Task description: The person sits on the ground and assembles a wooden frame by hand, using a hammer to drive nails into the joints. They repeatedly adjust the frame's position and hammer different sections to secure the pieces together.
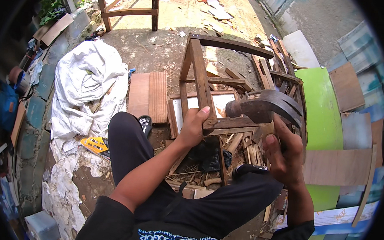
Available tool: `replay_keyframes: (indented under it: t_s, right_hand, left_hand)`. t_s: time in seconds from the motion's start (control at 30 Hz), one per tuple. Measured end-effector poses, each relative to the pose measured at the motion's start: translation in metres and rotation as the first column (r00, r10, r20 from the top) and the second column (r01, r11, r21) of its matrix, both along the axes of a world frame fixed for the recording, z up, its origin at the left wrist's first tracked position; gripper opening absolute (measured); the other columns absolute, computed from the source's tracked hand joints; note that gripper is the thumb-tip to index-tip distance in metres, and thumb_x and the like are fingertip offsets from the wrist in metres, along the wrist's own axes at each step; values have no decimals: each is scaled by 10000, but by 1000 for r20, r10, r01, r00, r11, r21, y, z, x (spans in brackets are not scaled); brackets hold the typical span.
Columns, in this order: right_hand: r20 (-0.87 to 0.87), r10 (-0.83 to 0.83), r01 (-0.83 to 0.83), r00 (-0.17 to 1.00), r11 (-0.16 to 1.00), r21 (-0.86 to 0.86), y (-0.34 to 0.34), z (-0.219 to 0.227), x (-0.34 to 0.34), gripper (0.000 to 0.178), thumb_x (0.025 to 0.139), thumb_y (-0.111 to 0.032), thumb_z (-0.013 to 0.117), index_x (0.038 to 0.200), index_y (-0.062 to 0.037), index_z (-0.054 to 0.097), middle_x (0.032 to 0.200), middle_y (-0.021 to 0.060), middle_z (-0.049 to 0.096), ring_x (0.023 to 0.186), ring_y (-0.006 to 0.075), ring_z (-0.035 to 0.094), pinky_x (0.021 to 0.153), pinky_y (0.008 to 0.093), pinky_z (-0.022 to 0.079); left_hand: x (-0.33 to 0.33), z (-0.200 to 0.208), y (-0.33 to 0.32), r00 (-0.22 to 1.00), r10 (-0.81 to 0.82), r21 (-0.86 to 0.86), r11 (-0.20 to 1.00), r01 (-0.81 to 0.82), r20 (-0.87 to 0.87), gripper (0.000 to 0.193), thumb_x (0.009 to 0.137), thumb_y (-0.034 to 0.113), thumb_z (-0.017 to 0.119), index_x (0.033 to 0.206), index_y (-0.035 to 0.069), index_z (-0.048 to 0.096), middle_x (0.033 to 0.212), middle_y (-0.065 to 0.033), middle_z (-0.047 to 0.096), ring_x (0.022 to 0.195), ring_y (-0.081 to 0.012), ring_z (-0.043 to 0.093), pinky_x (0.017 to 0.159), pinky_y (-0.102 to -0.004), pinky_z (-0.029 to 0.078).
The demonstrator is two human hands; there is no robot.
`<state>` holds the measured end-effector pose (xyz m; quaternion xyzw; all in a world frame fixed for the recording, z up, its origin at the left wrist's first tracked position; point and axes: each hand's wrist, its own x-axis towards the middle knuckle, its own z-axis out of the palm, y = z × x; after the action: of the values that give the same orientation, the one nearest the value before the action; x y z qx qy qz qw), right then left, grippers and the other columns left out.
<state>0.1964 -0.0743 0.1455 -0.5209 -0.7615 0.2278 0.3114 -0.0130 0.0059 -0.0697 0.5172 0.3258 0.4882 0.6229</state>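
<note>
My left hand (194, 125) is closed around a lower corner of a dark wooden frame (199, 72), which stands upright before me. In my right hand (284, 157) is a claw hammer (271, 104) with a dark metal head, raised over the frame's near rail (230, 123). The hammer's face points left, its claw right. My fingers wrap its handle, most of which they hide. From this angle I cannot tell whether the hammer touches the wood.
Wood scraps (251, 151) and offcuts lie between my legs. To the left is a crumpled white sheet (90, 75) beside a brown board (147, 96). Another wooden frame (130, 13) stands farther off. Along the right side are a green panel (316, 109) and a plywood piece (337, 166).
</note>
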Motion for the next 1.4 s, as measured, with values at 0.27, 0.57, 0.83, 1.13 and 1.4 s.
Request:
replay_keyframes:
  t_s: [0.27, 0.57, 0.83, 1.13, 1.4]
  right_hand:
    - [91, 37, -59, 995, 968, 245, -4, -15, 6, 323, 956, -45, 639, 1251, 86, 625, 805, 169, 683, 658, 256, 679, 650, 351, 528]
    - [-341, -187, 187, 921, 982, -31, -14, 10, 2, 496, 1045, -175, 539, 1459, 84, 451, 816, 63, 649, 634, 80, 587, 546, 232, 441]
    - [127, 71, -68, 989, 997, -35, -7, -15, 4, 383, 957, -58, 637, 1313, 72, 583, 948, 217, 710, 808, 278, 710, 769, 342, 531]
    - [-348, -154, 196, 925, 977, 87, -3, -15, -2, 494, 1034, -206, 587, 1446, 48, 486, 805, 76, 647, 603, 90, 565, 543, 227, 434]
    - [-37, 0, 0, 999, 1000, 24, 4, -2, 5, 435, 1030, -136, 538, 1402, 87, 506, 935, 132, 676, 712, 130, 594, 681, 263, 473]
  left_hand:
    - [5, 11, -3, 965, 116, 155, 985, -81, -235, 314, 1103, 246, 415, 1104, -29, 565, 1028, -143, 505, 867, -202, 569, 791, -365, 506]
    - [3, -23, -1, 910, 317, 464, 870, -166, -268, 237, 1083, 224, 473, 1159, 13, 549, 1027, -162, 520, 913, -263, 565, 823, -385, 480]
    - [3, -4, 3, 1000, 19, -45, 999, -20, -11, 415, 1083, 341, 384, 983, 1, 599, 858, -93, 555, 738, -164, 564, 678, -328, 481]
    - [12, -4, 3, 986, 164, 26, 986, -164, 9, 501, 1057, 388, 385, 824, 8, 613, 690, -52, 581, 590, -138, 534, 553, -291, 444]
    - [9, 15, -1, 995, 97, 9, 995, -97, 29, 516, 1045, 410, 394, 790, 19, 612, 650, -58, 577, 544, -138, 523, 500, -298, 413]
